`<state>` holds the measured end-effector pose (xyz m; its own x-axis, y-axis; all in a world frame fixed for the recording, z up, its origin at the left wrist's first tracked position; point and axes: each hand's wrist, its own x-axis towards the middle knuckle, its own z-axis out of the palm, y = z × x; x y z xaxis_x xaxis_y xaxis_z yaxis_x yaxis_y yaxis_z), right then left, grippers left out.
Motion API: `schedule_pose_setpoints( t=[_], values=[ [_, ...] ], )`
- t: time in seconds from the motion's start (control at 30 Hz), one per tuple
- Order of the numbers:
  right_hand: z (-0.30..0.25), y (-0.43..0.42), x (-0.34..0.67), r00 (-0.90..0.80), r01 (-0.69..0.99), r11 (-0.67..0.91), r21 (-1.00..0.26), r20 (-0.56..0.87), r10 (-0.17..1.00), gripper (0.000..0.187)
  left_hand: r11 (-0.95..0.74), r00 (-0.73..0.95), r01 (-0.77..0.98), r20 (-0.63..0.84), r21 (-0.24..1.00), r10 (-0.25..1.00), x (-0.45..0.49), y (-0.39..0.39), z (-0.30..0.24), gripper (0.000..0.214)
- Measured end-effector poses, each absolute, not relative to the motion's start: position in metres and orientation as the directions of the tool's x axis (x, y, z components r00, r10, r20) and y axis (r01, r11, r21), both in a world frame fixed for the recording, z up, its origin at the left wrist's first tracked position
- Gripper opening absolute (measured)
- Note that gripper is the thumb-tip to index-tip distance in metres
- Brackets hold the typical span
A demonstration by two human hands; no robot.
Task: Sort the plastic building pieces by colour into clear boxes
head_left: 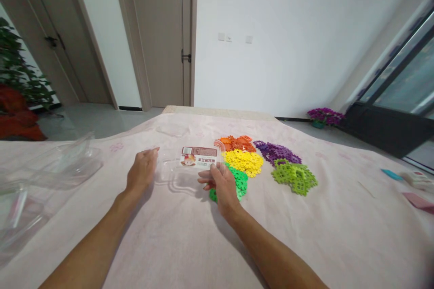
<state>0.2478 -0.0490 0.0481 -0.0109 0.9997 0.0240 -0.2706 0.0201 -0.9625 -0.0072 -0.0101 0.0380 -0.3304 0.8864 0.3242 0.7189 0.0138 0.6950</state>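
A clear plastic food container (169, 169) with a red and white label (199, 156) is held a little above the cloth, the label's print upside down to me. My right hand (222, 185) grips its right edge, thumb on top and fingers underneath. Beside its left end is my left hand (144, 168), fingers stretched forward and apparently not gripping it. Flat plastic pieces lie in piles by colour just right of the container: orange (239, 143), yellow (246, 162) and green (240, 181). The green pile is partly hidden by my right hand.
Purple pieces (278, 152) and lime-green pieces (294, 176) lie farther right. More clear plastic containers (50, 167) crowd the left side of the pink-white tablecloth (162, 244). A blue item (392, 174) and a pink item (419, 202) sit near the right edge.
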Motion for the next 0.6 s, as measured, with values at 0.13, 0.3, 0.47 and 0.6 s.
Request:
schedule_pose_setpoints(
  t=[0.13,0.3,0.47,0.6],
  values=[
    [0.046,-0.051,0.246,-0.074,-0.303,-0.023,-0.953,-0.001,0.997,0.047,-0.180,-0.168,0.744,0.441,0.644,0.882,0.009,-0.014,0.052,0.052],
    [0.048,-0.050,0.247,-0.141,-0.309,-0.028,-0.951,0.017,0.990,0.052,-0.177,-0.244,0.362,0.277,0.915,0.929,0.023,-0.014,0.058,0.032],
    [0.049,-0.035,0.266,-0.026,-0.034,0.170,-0.985,0.171,0.985,0.043,-0.154,-0.448,-0.008,0.134,0.988,0.884,-0.005,-0.009,0.058,0.038],
    [0.052,-0.021,0.293,-0.048,0.493,0.426,-0.758,0.466,0.884,0.027,-0.141,-0.602,-0.146,0.025,0.979,0.798,-0.042,-0.001,0.050,0.048]
  ],
)
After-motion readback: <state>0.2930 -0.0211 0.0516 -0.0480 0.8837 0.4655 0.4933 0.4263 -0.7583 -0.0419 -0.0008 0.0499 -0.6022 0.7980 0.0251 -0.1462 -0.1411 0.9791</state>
